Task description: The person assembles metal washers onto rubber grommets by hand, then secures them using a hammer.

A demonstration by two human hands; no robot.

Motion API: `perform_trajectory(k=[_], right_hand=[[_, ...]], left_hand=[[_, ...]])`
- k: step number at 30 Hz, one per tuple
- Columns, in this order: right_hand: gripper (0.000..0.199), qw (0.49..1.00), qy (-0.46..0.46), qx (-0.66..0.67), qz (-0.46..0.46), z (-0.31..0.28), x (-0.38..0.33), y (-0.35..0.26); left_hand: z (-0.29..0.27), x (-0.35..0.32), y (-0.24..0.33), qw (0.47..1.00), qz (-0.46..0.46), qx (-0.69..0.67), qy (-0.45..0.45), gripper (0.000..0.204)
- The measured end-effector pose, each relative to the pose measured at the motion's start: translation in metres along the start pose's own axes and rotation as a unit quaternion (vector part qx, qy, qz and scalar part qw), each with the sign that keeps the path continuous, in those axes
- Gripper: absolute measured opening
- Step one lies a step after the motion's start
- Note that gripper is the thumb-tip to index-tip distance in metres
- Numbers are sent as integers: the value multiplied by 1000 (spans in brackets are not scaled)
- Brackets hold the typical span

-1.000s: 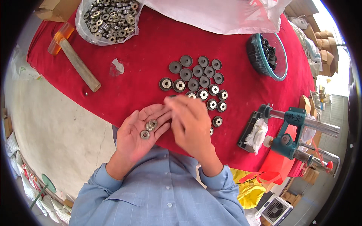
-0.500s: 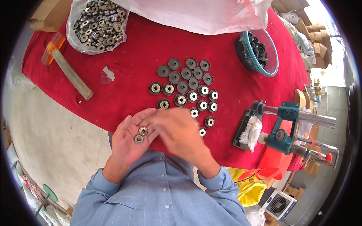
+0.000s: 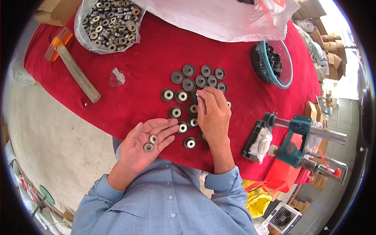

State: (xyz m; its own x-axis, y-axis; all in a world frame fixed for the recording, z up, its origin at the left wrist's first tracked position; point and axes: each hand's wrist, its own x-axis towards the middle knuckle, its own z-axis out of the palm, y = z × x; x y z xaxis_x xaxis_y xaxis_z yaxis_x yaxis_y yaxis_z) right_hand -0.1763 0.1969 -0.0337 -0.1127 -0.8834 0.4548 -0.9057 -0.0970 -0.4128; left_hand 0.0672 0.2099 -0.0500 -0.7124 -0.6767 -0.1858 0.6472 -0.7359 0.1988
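My left hand [image 3: 143, 147] is palm up with its fingers stretched, holding two small metal bearings [image 3: 153, 139] that rest at the base of the fingers. My right hand [image 3: 214, 115] reaches over the group of parts, its thumb and fingertips pinched on a bearing, of which only a shiny edge shows. Those fingertips are at a dark round cap [image 3: 193, 96], partly hidden by them. Several bare dark caps [image 3: 188, 70] with a centre stub lie on the far side. Nearer, several caps hold a bearing, such as the capped bearing [image 3: 190, 143]; my right hand covers some.
A clear bag of bearings [image 3: 111, 29] stands far left, beside a mallet [image 3: 78, 74]. At the far right is a teal-rimmed bowl [image 3: 290, 64] of black parts. A green hand press [image 3: 291, 147] stands right, and a white sack [image 3: 219, 23] lies at the back.
My right hand has moved from above my left palm out to the caps on the right. The two bearings stay in my left hand. The whole view has shifted slightly.
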Motion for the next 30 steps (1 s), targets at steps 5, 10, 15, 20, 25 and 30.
perform_trajectory(k=[5,10,15,20,25,30], right_hand=[[20,999,-30,1,-32,-4,-1,-7],[29,999,-32,-6,-33,-4,-15,-8],[34,995,-18,-88,-37,-6,-26,-15],[38,993,-17,-117,-27,-3,-30,-21],[41,996,-3,-90,-24,-10,-34,-27],[43,971,-134,170,-106,-14,-44,-83]], left_hand=[[-1,-1,0,1000,3,5,0,62],[-1,-2,-1,1000,8,5,-2,61],[3,-3,-2,1000,3,-3,14,61],[1,1,-1,1000,4,-14,-4,61],[-1,4,-1,999,11,-30,-5,64],[13,-8,7,999,46,-4,6,66]])
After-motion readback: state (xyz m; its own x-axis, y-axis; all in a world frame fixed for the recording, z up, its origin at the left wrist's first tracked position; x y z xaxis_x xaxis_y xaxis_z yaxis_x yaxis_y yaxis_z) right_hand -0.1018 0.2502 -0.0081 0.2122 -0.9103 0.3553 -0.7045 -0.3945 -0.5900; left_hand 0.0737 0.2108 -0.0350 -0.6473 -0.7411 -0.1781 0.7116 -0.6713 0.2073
